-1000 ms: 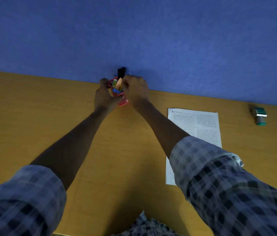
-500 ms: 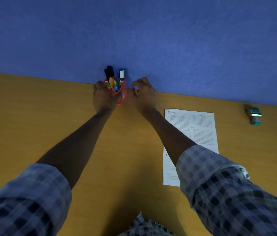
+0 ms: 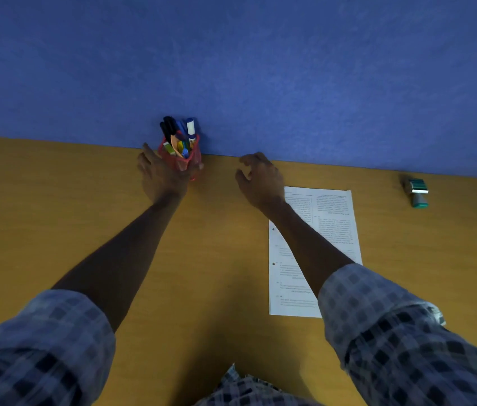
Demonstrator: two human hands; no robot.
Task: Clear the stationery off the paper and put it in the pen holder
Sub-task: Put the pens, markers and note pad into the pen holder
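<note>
A red mesh pen holder (image 3: 193, 159) stands at the back of the desk against the blue wall. Several pens and markers (image 3: 178, 133) stick up out of it. My left hand (image 3: 159, 177) is just in front of the holder with fingers spread and relaxed, touching or nearly touching its side. My right hand (image 3: 260, 178) hovers to the right of the holder, fingers loosely curled and holding nothing. A printed white paper (image 3: 331, 230) lies on the desk under my right forearm, with no stationery visible on it.
A green and grey stamp (image 3: 417, 191) lies at the far right of the wooden desk (image 3: 55, 215). The blue wall (image 3: 260, 68) closes off the back edge.
My right hand has let go at the holder and drawn back to the right. My left hand has loosened its grip on the holder and opened its fingers.
</note>
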